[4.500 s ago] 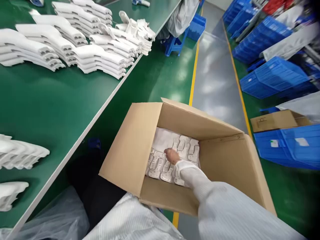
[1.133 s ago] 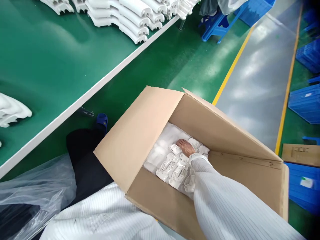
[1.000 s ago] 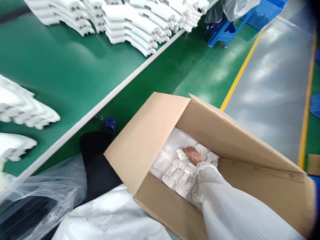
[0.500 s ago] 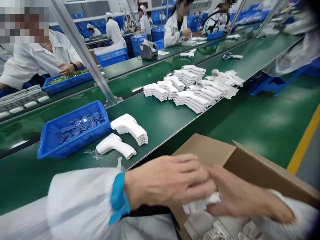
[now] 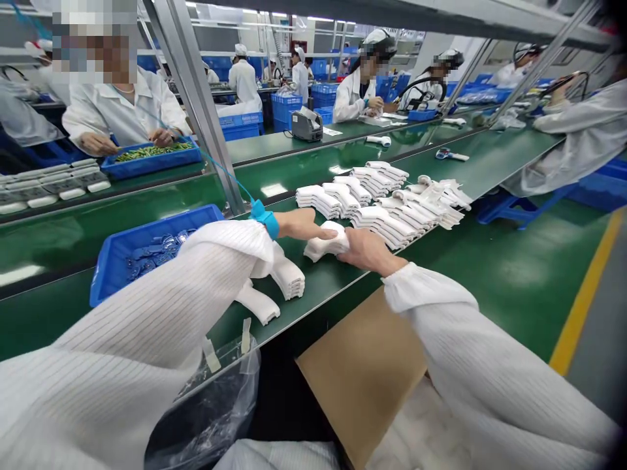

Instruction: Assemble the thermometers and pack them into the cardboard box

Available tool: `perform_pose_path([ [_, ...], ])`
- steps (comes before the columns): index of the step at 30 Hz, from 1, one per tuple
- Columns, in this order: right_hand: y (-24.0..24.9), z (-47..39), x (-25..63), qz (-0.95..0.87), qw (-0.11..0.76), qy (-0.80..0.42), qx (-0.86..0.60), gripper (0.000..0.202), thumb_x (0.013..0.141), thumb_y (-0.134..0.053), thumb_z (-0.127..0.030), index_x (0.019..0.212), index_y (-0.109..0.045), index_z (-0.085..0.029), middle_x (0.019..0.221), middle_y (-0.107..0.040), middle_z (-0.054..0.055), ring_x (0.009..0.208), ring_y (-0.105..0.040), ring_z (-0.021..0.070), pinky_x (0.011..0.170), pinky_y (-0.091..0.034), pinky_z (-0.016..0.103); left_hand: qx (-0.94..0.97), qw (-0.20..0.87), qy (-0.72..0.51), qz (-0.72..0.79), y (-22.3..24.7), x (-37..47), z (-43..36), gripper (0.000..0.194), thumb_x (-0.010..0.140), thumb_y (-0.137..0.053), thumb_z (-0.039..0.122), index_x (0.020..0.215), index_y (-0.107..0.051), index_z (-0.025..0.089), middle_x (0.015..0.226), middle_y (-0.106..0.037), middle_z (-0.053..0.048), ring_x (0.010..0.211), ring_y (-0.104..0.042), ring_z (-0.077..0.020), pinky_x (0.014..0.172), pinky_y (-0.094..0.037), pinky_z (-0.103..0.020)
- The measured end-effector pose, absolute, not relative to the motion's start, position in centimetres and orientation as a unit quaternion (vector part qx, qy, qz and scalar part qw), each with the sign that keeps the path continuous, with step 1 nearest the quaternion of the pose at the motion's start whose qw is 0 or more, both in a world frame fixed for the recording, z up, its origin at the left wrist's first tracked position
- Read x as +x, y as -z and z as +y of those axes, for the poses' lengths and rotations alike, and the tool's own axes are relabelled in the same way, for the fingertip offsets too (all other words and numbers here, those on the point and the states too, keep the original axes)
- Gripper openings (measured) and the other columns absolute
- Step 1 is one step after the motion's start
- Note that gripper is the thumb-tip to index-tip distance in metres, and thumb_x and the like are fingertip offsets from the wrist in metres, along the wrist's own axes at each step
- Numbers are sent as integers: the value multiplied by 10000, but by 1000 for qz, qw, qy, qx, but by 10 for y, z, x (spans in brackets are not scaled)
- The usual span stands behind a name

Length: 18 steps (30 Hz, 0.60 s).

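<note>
Head view: hands hold white casings near the bench edge.

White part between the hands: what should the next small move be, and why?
Probably settle the white part onto the green table: the right hand grips one end, the left hand is at its upper side, and the table lies beneath. Whether part and table already touch is unclear.

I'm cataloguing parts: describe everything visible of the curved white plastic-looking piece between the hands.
The curved white plastic-looking piece looks smooth, with a rounded top and uneven lower edge. The bare right hand holds its right end; the bare left hand overlaps its upper edge, contact unclear. It is over the green tabletop; whether it rests there is unclear.
</note>
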State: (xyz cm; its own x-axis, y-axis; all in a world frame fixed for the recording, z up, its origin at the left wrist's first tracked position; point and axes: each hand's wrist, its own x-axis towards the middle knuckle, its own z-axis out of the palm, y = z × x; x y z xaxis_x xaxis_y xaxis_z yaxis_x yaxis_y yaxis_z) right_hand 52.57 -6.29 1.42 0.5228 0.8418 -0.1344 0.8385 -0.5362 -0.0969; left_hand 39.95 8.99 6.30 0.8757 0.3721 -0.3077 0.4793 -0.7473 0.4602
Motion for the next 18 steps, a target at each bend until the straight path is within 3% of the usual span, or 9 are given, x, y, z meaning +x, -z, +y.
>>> perform_pose_path([
  [3,-1,-48,517,-454,-11,-83,-887,498,795,-714,-309,1199,-534,-81,1104,-679,218,1009,-676,374,770,-511,396,943,211,108,233,-72,362,110,959,705,-743,590,1453,-427,79,1546,-414,-229,1375,-453,-386,1078,-409,-401],
  [6,-2,-42,508,-436,-25,-84,-896,511,804,-704,-304,1205,-497,-64,1093,-673,223,1007,-677,377,764,-513,397,949,151,155,229,-66,320,116,1009,647,-831,485,1476,-390,115,1504,-472,-223,1338,-502,-394,1030,-455,-407],
  [9,-4,-34,488,-431,-33,-90,-897,497,817,-710,-356,1162,-505,-62,1081,-672,228,1005,-683,361,764,-517,381,954,112,120,251,-46,295,106,729,744,-773,329,1362,-472,86,1319,-613,-228,1190,-614,-380,920,-498,-401],
  [12,-5,-26,463,-441,-33,-87,-893,472,852,-685,-387,1150,-512,-66,1076,-676,226,1025,-683,350,773,-518,365,955,100,69,270,-32,286,94,476,833,-665,242,1251,-508,77,1193,-654,-214,1059,-662,-352,814,-507,-391],
  [16,-5,-24,435,-449,-28,-75,-890,418,924,-590,-347,1201,-490,-50,1006,-690,216,998,-695,351,748,-519,367,953,112,42,277,-29,283,90,353,848,-643,243,1146,-525,95,1111,-668,-182,957,-676,-315,732,-505,-365],
  [18,-5,-26,427,-448,-23,-67,-891,465,955,-547,-385,1254,-455,-40,987,-693,219,989,-697,358,739,-521,374,953,118,40,278,-29,280,91,384,829,-673,258,1147,-526,100,1114,-667,-172,973,-673,-312,754,-515,-365],
])
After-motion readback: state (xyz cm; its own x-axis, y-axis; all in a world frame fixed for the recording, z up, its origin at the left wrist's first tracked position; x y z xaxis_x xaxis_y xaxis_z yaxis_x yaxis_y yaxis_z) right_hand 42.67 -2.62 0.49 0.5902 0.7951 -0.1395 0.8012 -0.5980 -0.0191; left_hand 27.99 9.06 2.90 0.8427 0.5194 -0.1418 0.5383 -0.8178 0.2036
